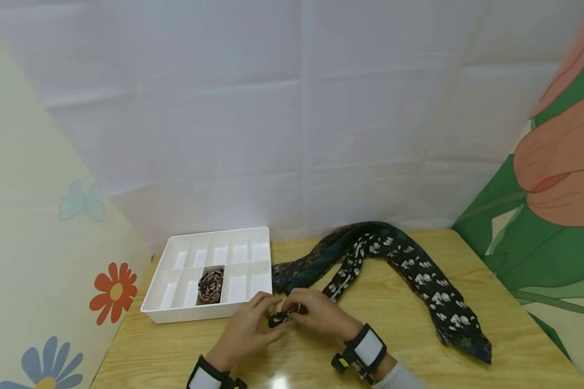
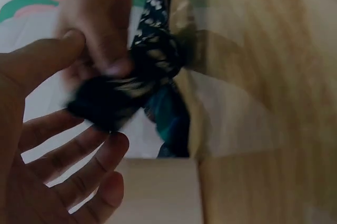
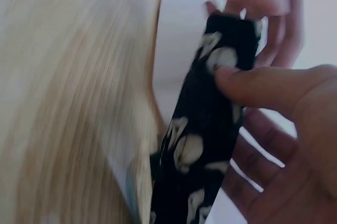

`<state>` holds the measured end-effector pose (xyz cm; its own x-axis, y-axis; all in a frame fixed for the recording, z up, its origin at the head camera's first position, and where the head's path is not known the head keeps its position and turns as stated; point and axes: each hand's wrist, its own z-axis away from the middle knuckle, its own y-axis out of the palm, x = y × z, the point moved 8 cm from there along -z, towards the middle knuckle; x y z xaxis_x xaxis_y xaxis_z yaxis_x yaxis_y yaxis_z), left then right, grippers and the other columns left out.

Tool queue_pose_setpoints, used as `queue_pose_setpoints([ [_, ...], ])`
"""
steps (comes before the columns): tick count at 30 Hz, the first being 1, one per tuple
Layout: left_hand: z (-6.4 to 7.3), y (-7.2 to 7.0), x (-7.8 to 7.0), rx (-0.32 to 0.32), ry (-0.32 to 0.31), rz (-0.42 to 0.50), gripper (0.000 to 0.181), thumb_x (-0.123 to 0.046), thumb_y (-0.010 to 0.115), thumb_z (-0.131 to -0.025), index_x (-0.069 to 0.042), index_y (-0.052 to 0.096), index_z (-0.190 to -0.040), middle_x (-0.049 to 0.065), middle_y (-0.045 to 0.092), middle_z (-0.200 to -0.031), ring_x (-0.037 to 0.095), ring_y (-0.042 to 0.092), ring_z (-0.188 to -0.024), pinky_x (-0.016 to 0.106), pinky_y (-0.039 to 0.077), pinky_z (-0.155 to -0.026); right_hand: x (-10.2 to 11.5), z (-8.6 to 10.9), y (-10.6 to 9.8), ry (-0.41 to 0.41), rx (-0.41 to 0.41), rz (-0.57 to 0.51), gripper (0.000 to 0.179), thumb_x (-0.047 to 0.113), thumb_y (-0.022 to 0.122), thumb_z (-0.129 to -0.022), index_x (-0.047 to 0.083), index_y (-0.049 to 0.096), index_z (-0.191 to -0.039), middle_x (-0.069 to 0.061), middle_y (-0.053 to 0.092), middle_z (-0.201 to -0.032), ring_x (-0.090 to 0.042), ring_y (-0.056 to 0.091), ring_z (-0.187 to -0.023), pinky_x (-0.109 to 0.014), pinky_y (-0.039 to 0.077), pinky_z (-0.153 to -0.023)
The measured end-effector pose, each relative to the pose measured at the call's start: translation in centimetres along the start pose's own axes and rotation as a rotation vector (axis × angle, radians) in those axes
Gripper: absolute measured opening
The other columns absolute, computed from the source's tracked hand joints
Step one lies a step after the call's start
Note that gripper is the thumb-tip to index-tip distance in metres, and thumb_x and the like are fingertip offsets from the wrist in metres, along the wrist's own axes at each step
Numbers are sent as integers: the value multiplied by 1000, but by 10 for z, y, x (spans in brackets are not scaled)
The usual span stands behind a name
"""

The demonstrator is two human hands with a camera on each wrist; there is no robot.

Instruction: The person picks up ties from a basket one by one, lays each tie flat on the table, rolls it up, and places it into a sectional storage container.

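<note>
Between my hands is the end of a black scarf (image 1: 430, 286) with a white floral print. My right hand (image 1: 323, 313) pinches this end; in the right wrist view its thumb (image 3: 247, 84) lies on the printed face, with fingers behind. My left hand (image 1: 247, 328) is right beside the same end. The left wrist view shows its fingers spread under the dark folded cloth (image 2: 113, 100), fingertips at the lower edge, thumb off the cloth. From the hands the scarf arches back and round to the right across the table.
A white compartment tray (image 1: 204, 313) stands at the left, with a rolled patterned cloth (image 1: 210, 286) in one front compartment. A dark teal scarf (image 1: 309, 268) stretches from the tray's right side along the back, against the printed one. Behind the wooden table (image 1: 384, 335) hangs a white sheet (image 1: 292, 135).
</note>
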<state>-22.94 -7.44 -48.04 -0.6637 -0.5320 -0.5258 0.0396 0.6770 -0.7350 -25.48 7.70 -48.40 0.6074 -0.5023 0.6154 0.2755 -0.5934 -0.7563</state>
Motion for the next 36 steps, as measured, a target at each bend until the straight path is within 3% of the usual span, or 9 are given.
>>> queue_pose_setpoints([
  [4,1,12,4,42,-60,51,26,-28,79,-97,-23,70,-121,-8,74,-112,3,66,-93,24,56,-75,1,3,3,-13,27,-81,17,13,77,-98,20,76,-113,7,71,-108,-3,66,-98,-25,58,-85],
  [6,4,12,11,53,-129,117,15,-21,77,-99,-22,71,-113,-7,75,-106,1,64,-88,23,54,-71,-4,6,4,12,45,-46,18,19,78,-98,22,75,-115,8,70,-110,-3,65,-99,-27,57,-86],
  [9,12,4,24,56,-225,182,12,-16,74,-100,-21,73,-111,-6,73,-103,-1,59,-83,21,51,-68,-18,15,2,77,67,72,21,26,79,-97,24,74,-118,10,70,-114,-8,64,-107,-39,54,-99],
  [13,24,-12,41,5,-315,227,17,-10,74,-99,-18,76,-113,-3,73,-100,0,57,-77,22,51,-67,-38,26,-5,161,69,176,21,22,78,-97,23,75,-118,6,71,-120,-21,61,-117,-60,42,-112],
  [19,43,-33,67,-91,-450,306,17,-3,75,-96,-13,77,-109,-1,71,-85,4,56,-66,22,47,-65,-55,39,-25,223,-9,327,20,15,77,-96,18,74,-115,-1,67,-117,-23,56,-107,-52,47,-97],
  [25,70,-51,94,-179,-621,370,16,0,74,-94,-9,75,-107,4,62,-69,10,57,-58,24,48,-57,-71,54,-44,297,-115,458,23,8,76,-94,14,73,-116,-8,67,-121,-35,55,-120,-65,36,-115],
  [27,79,-58,101,-209,-637,364,16,2,74,-93,-7,74,-106,4,66,-76,9,57,-61,25,49,-58,-75,59,-51,303,-154,504,25,4,76,-91,13,74,-115,-10,67,-120,-38,56,-121,-68,33,-118],
  [32,100,-76,111,-269,-623,326,16,4,75,-91,-6,75,-104,-1,72,-96,2,59,-70,24,52,-63,-82,72,-66,314,-274,647,27,-3,78,-85,11,75,-109,-13,69,-112,-40,57,-115,-66,39,-110],
  [36,114,-88,120,-305,-635,294,15,-1,79,-90,-4,76,-104,-4,75,-97,-5,63,-81,21,55,-67,-89,81,-78,347,-346,723,26,-5,76,-84,10,76,-105,-15,71,-110,-42,57,-115,-65,39,-107],
])
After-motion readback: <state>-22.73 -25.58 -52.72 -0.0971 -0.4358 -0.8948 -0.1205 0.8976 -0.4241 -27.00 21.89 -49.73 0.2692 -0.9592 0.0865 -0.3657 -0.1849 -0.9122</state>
